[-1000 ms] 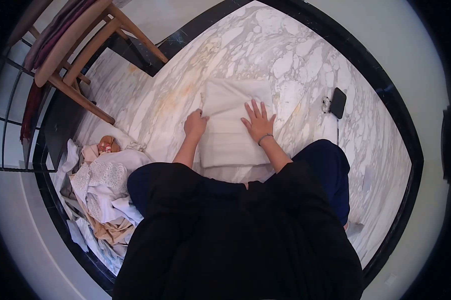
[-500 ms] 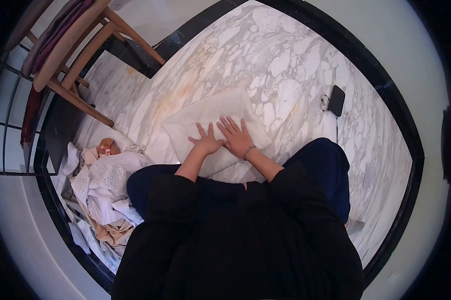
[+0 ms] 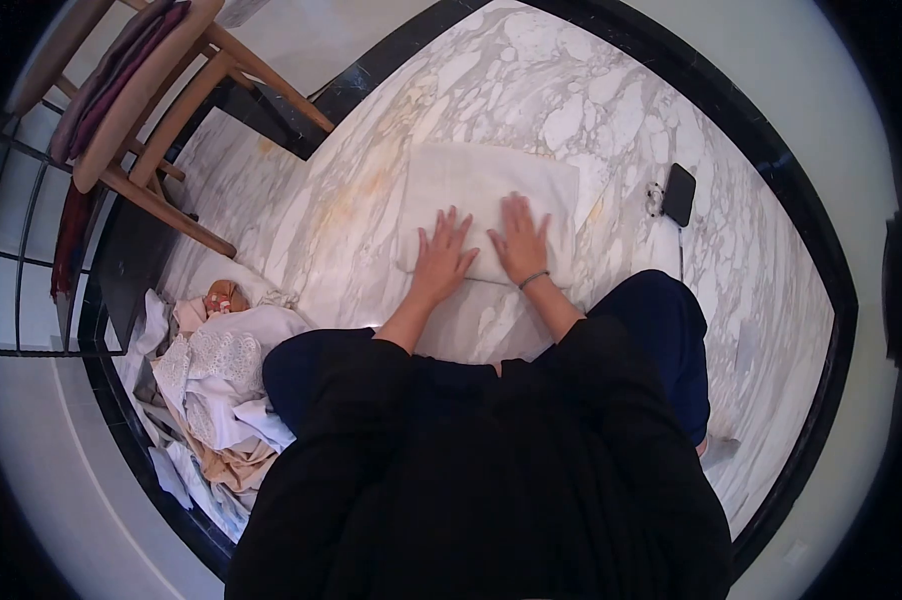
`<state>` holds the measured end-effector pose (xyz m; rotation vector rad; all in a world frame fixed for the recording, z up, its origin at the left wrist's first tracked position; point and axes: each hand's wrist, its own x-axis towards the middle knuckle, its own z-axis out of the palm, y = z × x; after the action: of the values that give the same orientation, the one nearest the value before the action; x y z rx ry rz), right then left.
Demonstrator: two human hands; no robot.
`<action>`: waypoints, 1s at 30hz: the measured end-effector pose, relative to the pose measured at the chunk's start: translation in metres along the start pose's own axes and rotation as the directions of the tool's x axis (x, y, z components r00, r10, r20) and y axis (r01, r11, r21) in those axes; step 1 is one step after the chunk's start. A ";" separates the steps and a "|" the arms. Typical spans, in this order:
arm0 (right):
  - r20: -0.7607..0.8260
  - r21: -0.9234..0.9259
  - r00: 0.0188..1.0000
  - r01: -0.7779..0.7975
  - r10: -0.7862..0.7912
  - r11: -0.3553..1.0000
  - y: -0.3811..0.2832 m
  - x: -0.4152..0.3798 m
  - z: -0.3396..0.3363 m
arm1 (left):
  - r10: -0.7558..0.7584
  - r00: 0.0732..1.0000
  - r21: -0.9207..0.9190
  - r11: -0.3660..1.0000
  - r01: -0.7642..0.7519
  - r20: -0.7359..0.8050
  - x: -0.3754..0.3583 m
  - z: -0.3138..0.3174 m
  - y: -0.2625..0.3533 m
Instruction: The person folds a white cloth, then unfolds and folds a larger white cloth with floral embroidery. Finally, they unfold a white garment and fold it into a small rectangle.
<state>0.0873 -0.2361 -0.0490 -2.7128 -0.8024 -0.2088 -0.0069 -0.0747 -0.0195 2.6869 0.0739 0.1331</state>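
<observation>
A folded, cream-white cloth (image 3: 491, 180) lies flat on the marble floor in front of my crossed legs. My left hand (image 3: 443, 258) rests on its near left part, palm down with the fingers spread. On the near right part lies my right hand (image 3: 520, 243), also palm down with fingers stretched out; its fingertips are slightly blurred. A bracelet (image 3: 534, 279) circles the right wrist. Neither hand grips anything, and a gap separates the two.
To my left sits a pile of clothes (image 3: 211, 380), with white lace on top. A wooden chair (image 3: 171, 160) holding folded dark cloth stands at upper left, beside a black wire rack (image 3: 19, 255). At right, a black phone (image 3: 680, 194) lies on the floor.
The cloth has turned to sit squarer to me and shifted a little farther away. My hands, which were touching each other, have moved apart.
</observation>
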 end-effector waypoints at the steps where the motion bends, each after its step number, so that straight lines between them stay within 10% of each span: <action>1: 0.025 0.023 0.996 0.084 -0.085 0.996 -0.008 -0.001 0.003 | 0.011 0.999 0.018 1.000 -0.012 0.040 0.000 0.009 0.003; 6: 0.054 0.028 0.983 0.173 -0.174 0.984 -0.016 -0.008 0.010 | -0.122 0.982 0.171 0.981 0.096 0.147 -0.002 0.021 -0.014; 13: 0.004 -0.122 0.901 -0.429 0.433 0.895 0.046 0.001 -0.008 | -0.471 0.882 0.185 0.867 0.464 -0.005 -0.002 0.013 -0.047; 20: -0.059 0.071 0.782 -0.616 0.620 0.784 0.084 -0.003 0.009 | -0.647 0.763 0.131 0.758 0.639 0.020 -0.011 0.009 -0.055; 26: 0.222 0.478 0.687 -0.695 0.692 0.537 0.030 0.009 -0.030 | -0.079 0.942 0.242 0.970 -0.002 0.325 -0.010 -0.011 0.015; 30: 0.487 0.782 0.712 -0.613 0.506 0.110 0.035 0.011 0.001 | -0.103 0.952 0.177 0.983 0.053 0.288 -0.014 -0.005 0.026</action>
<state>0.1156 -0.2586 -0.0562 -1.6558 0.2287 0.4617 -0.0202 -0.0966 -0.0052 2.8332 0.1026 -0.3158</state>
